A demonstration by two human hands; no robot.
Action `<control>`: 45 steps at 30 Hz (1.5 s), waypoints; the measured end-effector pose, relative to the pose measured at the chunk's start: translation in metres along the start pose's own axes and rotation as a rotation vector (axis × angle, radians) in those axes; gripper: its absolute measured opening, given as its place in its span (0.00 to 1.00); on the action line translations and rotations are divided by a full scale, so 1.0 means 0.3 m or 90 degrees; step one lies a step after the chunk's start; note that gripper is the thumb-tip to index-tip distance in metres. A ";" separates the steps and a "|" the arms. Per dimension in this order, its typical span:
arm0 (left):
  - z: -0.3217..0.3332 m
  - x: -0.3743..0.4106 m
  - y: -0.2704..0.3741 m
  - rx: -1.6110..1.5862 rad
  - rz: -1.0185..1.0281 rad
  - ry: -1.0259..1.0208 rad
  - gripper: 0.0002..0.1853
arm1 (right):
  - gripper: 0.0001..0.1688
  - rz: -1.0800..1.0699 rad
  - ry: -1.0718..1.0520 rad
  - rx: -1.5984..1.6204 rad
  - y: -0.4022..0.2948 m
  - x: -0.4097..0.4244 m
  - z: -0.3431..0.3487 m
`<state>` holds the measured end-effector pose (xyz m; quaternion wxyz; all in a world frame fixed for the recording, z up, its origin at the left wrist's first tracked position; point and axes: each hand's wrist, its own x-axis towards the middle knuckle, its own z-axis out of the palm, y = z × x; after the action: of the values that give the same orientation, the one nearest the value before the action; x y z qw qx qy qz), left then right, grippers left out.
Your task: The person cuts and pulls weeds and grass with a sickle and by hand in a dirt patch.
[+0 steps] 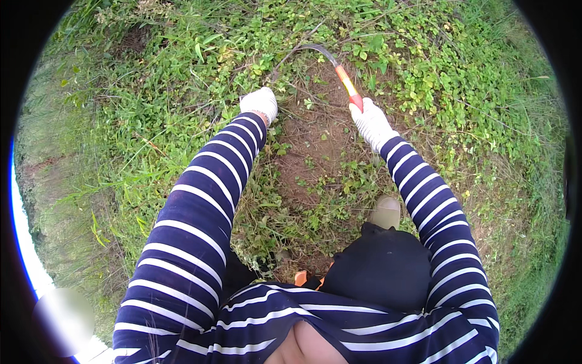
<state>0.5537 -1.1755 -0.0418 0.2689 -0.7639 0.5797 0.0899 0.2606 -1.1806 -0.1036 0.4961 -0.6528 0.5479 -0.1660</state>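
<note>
My right hand (pixel 370 122), in a white knitted glove, grips the red and yellow handle of a sickle (pixel 348 86). The dark curved blade arcs up and to the left, its far end lying among stems and weeds. To the left, my left hand (pixel 262 103) wears a white glove too and is closed low over the plants; whether it holds stems cannot be made out. Low leafy weeds (pixel 418 68) grow beyond and beside both hands. Between my arms shows a patch of reddish-brown soil (pixel 313 141) with scattered stalks.
A tan shoe tip (pixel 386 211) shows ahead of my bent knee in black cloth (pixel 382 266). An orange object (pixel 300 278) lies low between my legs. Taller grass (pixel 523 109) stands at the right, with more growth at the left.
</note>
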 end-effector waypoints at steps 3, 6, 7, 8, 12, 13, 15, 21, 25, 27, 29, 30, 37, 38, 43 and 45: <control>0.045 -0.008 -0.003 -0.009 0.024 -0.022 0.18 | 0.23 0.044 -0.030 -0.006 0.036 -0.059 0.083; 0.102 -0.089 -0.024 -0.049 0.023 -0.019 0.22 | 0.22 0.080 -0.052 -0.047 0.139 -0.320 0.089; 0.110 -0.131 -0.018 -0.069 0.024 -0.015 0.23 | 0.23 0.094 -0.058 -0.064 0.183 -0.410 0.067; 0.121 -0.167 -0.013 -0.089 0.021 -0.011 0.24 | 0.23 0.090 -0.060 -0.078 0.213 -0.462 0.034; 0.148 -0.188 -0.012 -0.124 0.002 -0.012 0.23 | 0.22 0.065 -0.042 -0.090 0.223 -0.471 -0.079; 0.141 -0.179 -0.012 -0.118 0.000 -0.022 0.22 | 0.22 0.060 -0.033 -0.085 0.205 -0.436 -0.103; 0.128 -0.170 -0.019 -0.110 0.008 -0.027 0.22 | 0.22 0.028 0.018 0.013 0.117 -0.313 -0.071; 0.110 -0.146 0.006 -0.100 0.029 -0.057 0.21 | 0.23 0.088 -0.117 0.037 0.075 -0.138 0.143; 0.101 -0.212 -0.025 -0.096 0.013 -0.074 0.23 | 0.23 0.078 -0.153 -0.014 0.174 -0.473 0.069; 0.162 -0.267 -0.047 -0.112 0.004 -0.070 0.22 | 0.23 0.102 -0.191 -0.080 0.275 -0.592 -0.012; 0.228 -0.317 -0.071 -0.135 -0.014 -0.067 0.21 | 0.22 0.063 -0.161 -0.092 0.259 -0.587 -0.074; 0.253 -0.341 -0.086 -0.146 -0.016 -0.055 0.20 | 0.21 0.056 -0.135 -0.073 0.220 -0.538 -0.092; 0.213 -0.283 -0.114 -0.185 0.004 -0.019 0.18 | 0.22 -0.108 -0.058 -0.133 0.006 -0.111 0.046; 0.208 -0.269 -0.123 -0.189 0.018 -0.025 0.19 | 0.22 -0.130 -0.071 -0.183 0.013 -0.084 0.078; 0.173 -0.389 -0.153 -0.050 0.090 -0.106 0.20 | 0.23 -0.052 -0.265 -0.319 0.099 -0.456 0.031; 0.226 -0.471 -0.160 0.025 0.119 -0.133 0.19 | 0.23 0.094 -0.355 -0.244 0.177 -0.628 -0.044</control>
<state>0.5665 -1.0136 -0.0205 0.3331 -0.6877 0.6187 0.1822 0.1564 -1.0159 -0.0800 0.5057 -0.7131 0.4581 0.1608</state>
